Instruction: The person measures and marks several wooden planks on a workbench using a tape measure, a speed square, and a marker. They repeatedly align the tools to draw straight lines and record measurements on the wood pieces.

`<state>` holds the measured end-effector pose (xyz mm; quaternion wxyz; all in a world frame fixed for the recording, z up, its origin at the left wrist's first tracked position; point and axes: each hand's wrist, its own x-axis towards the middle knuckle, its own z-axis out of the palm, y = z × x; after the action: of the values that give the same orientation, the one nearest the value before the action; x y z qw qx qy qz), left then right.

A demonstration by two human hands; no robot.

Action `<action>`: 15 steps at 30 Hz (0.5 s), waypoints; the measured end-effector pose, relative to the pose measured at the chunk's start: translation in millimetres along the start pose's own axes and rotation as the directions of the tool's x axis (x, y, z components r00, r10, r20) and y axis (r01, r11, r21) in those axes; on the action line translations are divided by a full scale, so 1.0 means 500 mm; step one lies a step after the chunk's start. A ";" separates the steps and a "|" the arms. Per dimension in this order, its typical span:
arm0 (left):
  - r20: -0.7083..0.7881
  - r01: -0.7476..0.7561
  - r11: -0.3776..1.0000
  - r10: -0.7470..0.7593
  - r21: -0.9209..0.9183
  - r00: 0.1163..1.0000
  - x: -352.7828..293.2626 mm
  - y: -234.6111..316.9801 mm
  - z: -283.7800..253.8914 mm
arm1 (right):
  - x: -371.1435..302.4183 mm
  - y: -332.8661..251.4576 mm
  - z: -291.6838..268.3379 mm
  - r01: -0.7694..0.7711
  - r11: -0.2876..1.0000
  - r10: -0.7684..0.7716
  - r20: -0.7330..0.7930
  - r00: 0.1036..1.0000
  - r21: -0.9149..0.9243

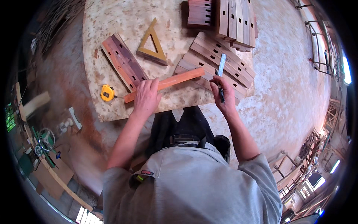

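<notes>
A reddish wooden strip [182, 77] lies slantwise near the table's front edge, its right end over pale slotted boards. My left hand [146, 98] grips it near its left end, fingers bent over the top. In my right hand [225, 93] is a black pen [222, 98], pinched between thumb and fingers. A short metal ruler [222, 64] sticks up just beyond those fingertips; whether they also hold it, I cannot tell. Beyond my left hand lie dark reddish slotted boards [123, 59], side by side. The pale slotted boards [205, 56] fan out beside my right hand.
A yellow tape measure [107, 93] sits at the table's left edge. A wooden triangle square [156, 44] rests farther back. Stacked slotted pieces [235, 22] rise at the far right of the table [108, 18]. A machine with a handwheel [46, 139] stands at left.
</notes>
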<state>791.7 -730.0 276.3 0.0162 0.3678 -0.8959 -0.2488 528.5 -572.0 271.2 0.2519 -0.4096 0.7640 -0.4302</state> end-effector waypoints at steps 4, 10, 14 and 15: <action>0.080 0.063 0.995 -0.057 -0.079 0.995 0.023 -0.008 0.003 | -0.003 -0.031 -0.006 -0.007 1.000 0.007 0.009 1.000 -0.011; 0.234 0.160 0.906 -0.070 -0.391 0.970 0.036 -0.038 -0.011 | -0.042 -0.011 -0.008 -0.051 0.999 0.051 -0.031 0.998 0.001; 0.073 0.098 0.957 -0.082 -0.272 0.994 0.031 -0.030 -0.005 | -0.071 -0.018 -0.006 -0.073 0.997 0.073 -0.027 0.997 0.004; 0.017 0.061 0.975 -0.059 -0.213 0.998 0.033 -0.028 -0.001 | -0.076 -0.019 -0.004 -0.088 0.996 0.088 -0.032 0.996 0.017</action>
<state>788.9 -749.8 267.8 0.0431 0.3894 -0.8527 -0.3457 551.5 -541.8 281.6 0.2613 -0.3665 0.7818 -0.4314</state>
